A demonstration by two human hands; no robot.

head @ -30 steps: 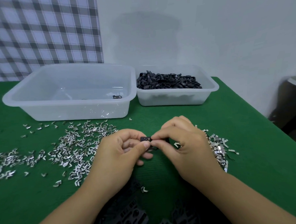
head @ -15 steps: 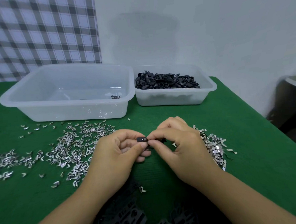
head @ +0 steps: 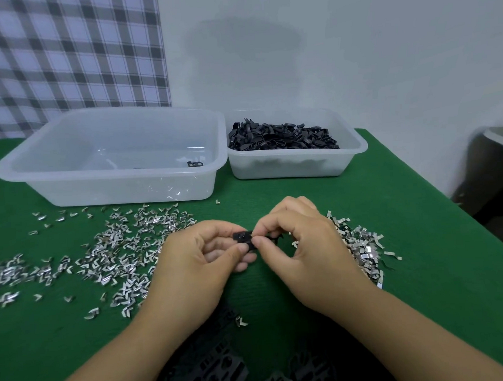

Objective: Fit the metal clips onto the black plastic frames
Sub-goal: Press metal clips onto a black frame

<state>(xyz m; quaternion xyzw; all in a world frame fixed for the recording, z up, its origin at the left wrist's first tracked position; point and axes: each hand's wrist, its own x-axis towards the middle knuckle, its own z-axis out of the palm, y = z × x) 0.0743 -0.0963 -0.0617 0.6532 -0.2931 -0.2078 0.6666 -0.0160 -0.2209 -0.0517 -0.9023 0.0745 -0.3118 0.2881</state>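
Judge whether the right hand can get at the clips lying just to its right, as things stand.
Probably yes. The clips lie open on the cloth right beside the right hand, with nothing between; but it is pinching the frame.

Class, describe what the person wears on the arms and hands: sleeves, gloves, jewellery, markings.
The left hand and right hand are ungloved, with no rings or watch. The left forearm and right forearm are uncovered to the picture's edge; no sleeve appears.
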